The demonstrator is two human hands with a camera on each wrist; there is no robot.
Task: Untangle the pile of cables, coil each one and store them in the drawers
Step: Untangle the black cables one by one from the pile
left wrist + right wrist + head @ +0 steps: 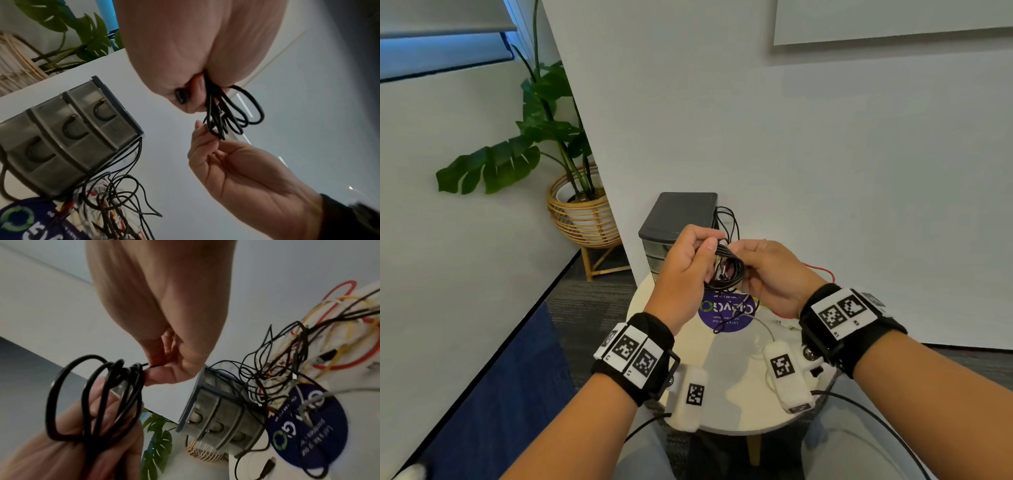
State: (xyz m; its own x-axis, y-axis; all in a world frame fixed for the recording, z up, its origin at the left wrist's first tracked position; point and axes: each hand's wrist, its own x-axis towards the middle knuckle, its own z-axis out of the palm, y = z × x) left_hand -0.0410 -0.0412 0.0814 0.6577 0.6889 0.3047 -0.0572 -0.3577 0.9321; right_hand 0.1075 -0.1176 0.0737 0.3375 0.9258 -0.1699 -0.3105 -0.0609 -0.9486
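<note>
- Head view: both hands meet above a small round table [688,363], holding a black cable [726,267] wound into a coil.
- The left hand [685,263] has thumb and fingers closed around the top of the coil; the left wrist view shows several loops hanging below its fingers [195,91].
- The right hand [774,274] has its fingers curled on the coil's other side; in the right wrist view the loops [98,395] run over its fingers, and the left hand's thumb and finger pinch a strand beside them.
- A grey drawer unit [678,222] stands at the back of the table against the wall, its three drawers [68,128] closed.
- Just beside the unit lies a tangled pile of cables [308,353], black, red, yellow and white, partly over a purple round sticker [726,315].
- A potted plant [544,137] in a wicker stand sits on the floor to the left.
</note>
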